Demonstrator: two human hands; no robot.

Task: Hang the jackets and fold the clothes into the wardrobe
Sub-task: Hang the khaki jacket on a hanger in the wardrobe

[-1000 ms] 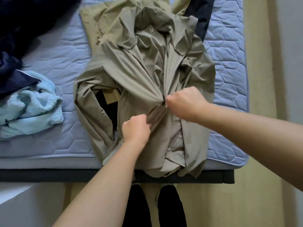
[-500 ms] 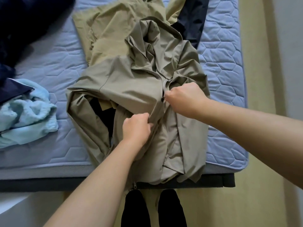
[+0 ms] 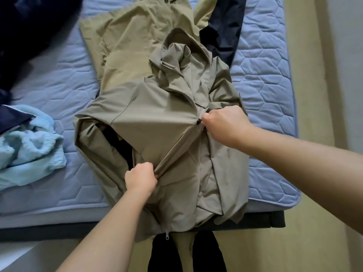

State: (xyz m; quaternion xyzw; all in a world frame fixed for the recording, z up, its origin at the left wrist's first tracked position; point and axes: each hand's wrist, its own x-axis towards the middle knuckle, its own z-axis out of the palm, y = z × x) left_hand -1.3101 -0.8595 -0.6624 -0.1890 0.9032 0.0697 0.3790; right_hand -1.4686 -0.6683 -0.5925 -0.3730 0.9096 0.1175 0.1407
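Note:
A khaki zip jacket (image 3: pixel 157 122) lies crumpled on the bed, its hem hanging over the near edge. My left hand (image 3: pixel 140 178) grips the fabric beside the zip line low on the front. My right hand (image 3: pixel 224 122) pinches the dark zip pull higher up, and the zipped seam stretches taut between the two hands. A lighter tan garment (image 3: pixel 127 42) lies flat under the jacket's top. A dark navy garment (image 3: pixel 224 26) lies beside it on the right.
The blue quilted mattress (image 3: pixel 265 75) ends at a dark bed frame (image 3: pixel 49 230) near me. A light blue fleece (image 3: pixel 25 146) and dark navy clothes (image 3: pixel 29 22) sit at the left. Pale wooden floor (image 3: pixel 306 55) runs along the right.
My right hand has moved up the jacket front with the zip pull, away from my left hand. The front panel now lies flatter and the seam is tight.

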